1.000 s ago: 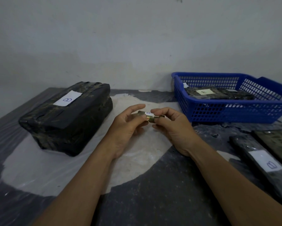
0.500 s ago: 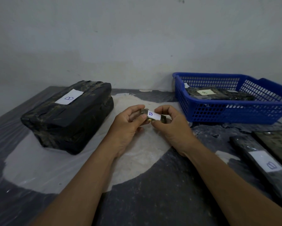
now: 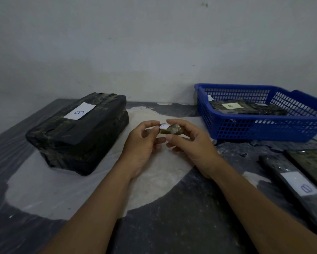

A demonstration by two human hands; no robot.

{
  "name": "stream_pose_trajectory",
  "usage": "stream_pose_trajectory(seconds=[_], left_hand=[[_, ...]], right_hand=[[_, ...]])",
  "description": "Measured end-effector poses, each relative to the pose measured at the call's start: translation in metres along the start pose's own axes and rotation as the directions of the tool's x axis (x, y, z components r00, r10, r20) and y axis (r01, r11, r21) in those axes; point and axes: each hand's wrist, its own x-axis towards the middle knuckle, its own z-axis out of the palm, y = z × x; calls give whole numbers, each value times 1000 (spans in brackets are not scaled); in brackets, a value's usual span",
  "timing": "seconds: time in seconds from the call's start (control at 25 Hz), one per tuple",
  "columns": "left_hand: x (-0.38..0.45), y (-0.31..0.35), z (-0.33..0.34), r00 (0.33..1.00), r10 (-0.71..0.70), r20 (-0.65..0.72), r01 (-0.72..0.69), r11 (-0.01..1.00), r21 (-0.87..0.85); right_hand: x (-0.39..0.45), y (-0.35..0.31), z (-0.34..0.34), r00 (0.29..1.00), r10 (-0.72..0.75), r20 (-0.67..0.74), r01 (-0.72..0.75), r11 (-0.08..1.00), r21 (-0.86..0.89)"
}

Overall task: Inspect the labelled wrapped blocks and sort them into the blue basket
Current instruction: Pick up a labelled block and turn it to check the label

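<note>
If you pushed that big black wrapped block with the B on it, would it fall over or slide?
The big block looks low and wide and lies flat on the table, so it would probably slide, not tip. It looks bulky, so it is likely heavy. Its shiny wrap may be slippery to grip.

Single head-worn view, wide-angle, looking forward and down from close above the forearms. Left hand [image 3: 141,143] and right hand [image 3: 192,143] are sitting mid-frame; wall [image 3: 154,43] is filling the frame beyond them.
</note>
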Motion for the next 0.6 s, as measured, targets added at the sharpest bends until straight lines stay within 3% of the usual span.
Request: stream_pose_trajectory(seconds=[0.36,0.48,0.6], left_hand=[[-2,0,2,997,64,45,-70,986,153],[-4,1,2,987,34,159,-45,997,66],[-3,-3,-1,972,113,205,-145,979,144]], right_hand=[[3,4,0,1000,-6,-27,6,1000,-2],[4,5,-1,999,2,-52,-2,1000,2],[5,6,-2,999,10,-53,-9,1000,18]])
